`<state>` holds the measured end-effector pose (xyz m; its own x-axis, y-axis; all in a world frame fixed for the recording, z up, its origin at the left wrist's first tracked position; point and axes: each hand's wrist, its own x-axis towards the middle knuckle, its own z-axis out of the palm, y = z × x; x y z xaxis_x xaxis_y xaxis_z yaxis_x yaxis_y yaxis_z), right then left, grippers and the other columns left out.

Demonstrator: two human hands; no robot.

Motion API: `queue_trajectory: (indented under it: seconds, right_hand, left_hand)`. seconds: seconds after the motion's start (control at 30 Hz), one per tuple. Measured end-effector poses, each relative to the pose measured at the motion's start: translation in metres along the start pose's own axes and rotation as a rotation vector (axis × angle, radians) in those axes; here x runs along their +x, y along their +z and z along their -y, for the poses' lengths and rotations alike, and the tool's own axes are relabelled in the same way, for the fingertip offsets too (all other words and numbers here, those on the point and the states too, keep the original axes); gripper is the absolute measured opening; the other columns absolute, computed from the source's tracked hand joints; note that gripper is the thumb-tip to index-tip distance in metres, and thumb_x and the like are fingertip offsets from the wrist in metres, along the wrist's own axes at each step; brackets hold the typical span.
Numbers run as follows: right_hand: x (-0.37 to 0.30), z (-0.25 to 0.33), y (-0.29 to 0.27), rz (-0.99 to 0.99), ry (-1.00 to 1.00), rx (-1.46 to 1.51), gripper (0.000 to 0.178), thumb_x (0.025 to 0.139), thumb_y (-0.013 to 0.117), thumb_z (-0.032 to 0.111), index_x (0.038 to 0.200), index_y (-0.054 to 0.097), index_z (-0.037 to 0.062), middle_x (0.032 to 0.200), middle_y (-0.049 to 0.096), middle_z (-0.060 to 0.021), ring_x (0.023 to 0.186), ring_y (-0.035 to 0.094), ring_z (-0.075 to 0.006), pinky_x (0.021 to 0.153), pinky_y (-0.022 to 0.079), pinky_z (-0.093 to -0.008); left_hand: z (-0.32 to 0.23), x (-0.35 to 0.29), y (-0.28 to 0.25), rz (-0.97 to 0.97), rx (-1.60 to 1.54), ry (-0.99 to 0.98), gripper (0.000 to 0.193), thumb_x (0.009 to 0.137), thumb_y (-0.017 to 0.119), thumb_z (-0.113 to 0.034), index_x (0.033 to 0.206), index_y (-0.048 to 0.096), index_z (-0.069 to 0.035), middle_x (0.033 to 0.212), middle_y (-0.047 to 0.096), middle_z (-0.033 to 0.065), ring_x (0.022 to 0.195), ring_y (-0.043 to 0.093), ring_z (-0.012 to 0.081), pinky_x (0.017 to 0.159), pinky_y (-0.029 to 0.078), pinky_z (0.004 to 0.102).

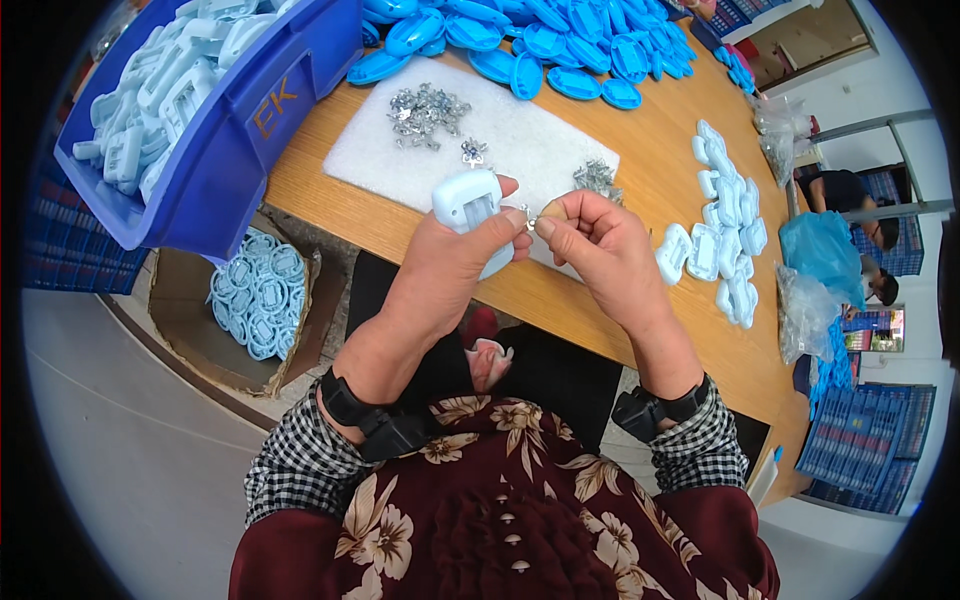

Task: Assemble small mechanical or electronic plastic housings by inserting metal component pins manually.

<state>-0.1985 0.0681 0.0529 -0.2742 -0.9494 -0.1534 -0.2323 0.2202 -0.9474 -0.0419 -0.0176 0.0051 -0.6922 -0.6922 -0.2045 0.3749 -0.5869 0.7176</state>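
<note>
My left hand (435, 270) is closed round a light blue plastic housing (466, 190) with a rectangular recess, tilted over the near edge of the white foam sheet (365, 160). Beside it, the thumb and forefinger of my right hand (610, 250) pinch a small shiny metal clip (531, 221). The clip is close to my left thumb tip; whether it touches the housing I cannot tell. On the foam, beyond my hands, lie a heap of small metal parts (428, 113), a smaller cluster (473, 150) and another heap (597, 178) at the right.
A blue bin (285, 115) full of light blue housings stands at left. Below it, a cardboard box (180, 315) holds light blue rings. Blue oval shells (545, 42) are piled along the far side. Several light blue housings (728, 215) lie on the wooden table (650, 180) at right.
</note>
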Motion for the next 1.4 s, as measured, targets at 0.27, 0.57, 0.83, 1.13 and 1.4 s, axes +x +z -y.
queue_trajectory:
  seconds: [0.27,0.57,0.83,1.13,1.4]
  right_hand:
    - [-0.005,-0.006,-0.005,0.003,0.138,0.127,0.019,0.097,0.064,0.022,0.098,0.062,0.0039,0.078,0.059,0.0024,0.069,0.052,-0.0065,0.065,0.041,-0.0218]
    - [-0.030,0.005,0.013,0.109,0.221,0.688,0.032,0.100,0.060,0.023,0.120,0.060,-0.0022,0.118,0.064,-0.0083,0.109,0.059,-0.0161,0.098,0.047,-0.0354]
    - [-0.035,-0.005,-0.006,0.181,0.131,0.486,0.025,0.101,0.058,0.018,0.116,0.062,-0.0018,0.122,0.062,-0.0067,0.110,0.057,-0.0134,0.100,0.045,-0.0326]
    - [-0.048,-0.011,-0.013,-0.068,-0.170,0.015,0.018,0.097,0.064,0.014,0.110,0.063,0.0019,0.145,0.048,-0.0160,0.129,0.052,-0.0246,0.106,0.040,-0.0373]
    - [-0.046,-0.020,-0.004,-0.247,-0.296,-0.336,0.011,0.095,0.065,0.014,0.100,0.064,0.0044,0.149,0.047,-0.0206,0.135,0.048,-0.0291,0.112,0.034,-0.0412]
  left_hand:
    - [0.007,-0.006,0.001,0.033,-0.028,0.006,0.047,0.100,0.059,-0.031,0.131,0.051,0.003,0.096,0.066,0.0077,0.085,0.065,0.0160,0.079,0.053,0.0289]
    - [0.000,0.000,0.015,0.074,-0.156,0.170,0.067,0.105,0.021,-0.057,0.139,0.043,-0.003,0.120,0.064,0.0165,0.108,0.063,0.0247,0.094,0.050,0.0408]
    - [0.002,-0.009,-0.010,0.238,-0.098,0.020,0.053,0.106,0.033,-0.042,0.141,0.045,-0.004,0.135,0.056,0.0149,0.117,0.059,0.0243,0.103,0.047,0.0402]
    - [-0.005,-0.016,-0.014,0.429,0.108,-0.334,0.058,0.098,0.037,-0.022,0.153,0.033,-0.005,0.112,0.065,0.0159,0.087,0.066,0.0208,0.076,0.057,0.0341]
    - [0.010,-0.017,-0.006,0.373,-0.024,-0.292,0.057,0.100,0.032,-0.022,0.155,0.028,-0.006,0.110,0.065,0.0173,0.084,0.066,0.0220,0.076,0.057,0.0354]
